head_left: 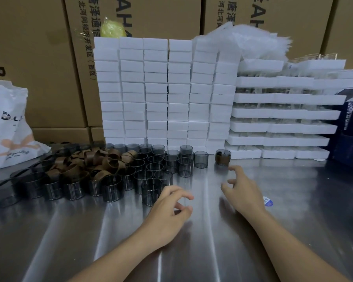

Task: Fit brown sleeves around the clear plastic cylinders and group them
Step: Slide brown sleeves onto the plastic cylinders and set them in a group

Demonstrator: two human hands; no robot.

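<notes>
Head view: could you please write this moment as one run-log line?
left hand: empty, beside bare cylinders | right hand: empty, short of sleeved cylinder | sleeved cylinder: stands apart from the rest | brown sleeves: loose pile
</notes>
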